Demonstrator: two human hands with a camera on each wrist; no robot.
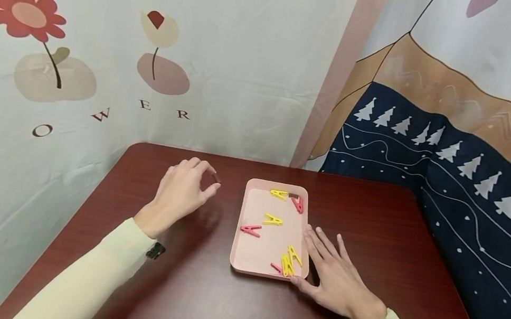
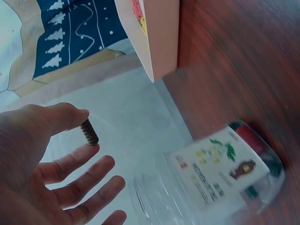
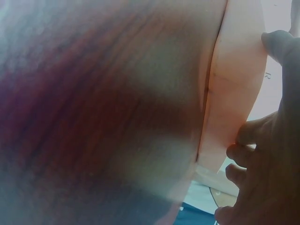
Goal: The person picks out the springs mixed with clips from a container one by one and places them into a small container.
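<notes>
My left hand (image 1: 181, 186) hovers over the table, left of the pink tray (image 1: 268, 254). Between its thumb and index finger it pinches a small dark ribbed cylinder (image 2: 89, 132), like a coil spring or a screw; the other fingers are spread. A similar ribbed piece (image 1: 293, 195) lies at the tray's far end. My right hand (image 1: 334, 278), fingers extended, rests against the tray's right side, its thumb at the near right corner. Inside the tray lie several yellow clothespins (image 1: 273, 219) and pinkish-red clothespins (image 1: 250, 230), with a cluster near that corner.
A clear plastic jar (image 2: 213, 168) with a printed label stands on the table below the left hand in the left wrist view, green and red things at its bottom. The dark red wooden table (image 1: 181, 299) meets patterned curtains (image 1: 247, 73) behind and to the right.
</notes>
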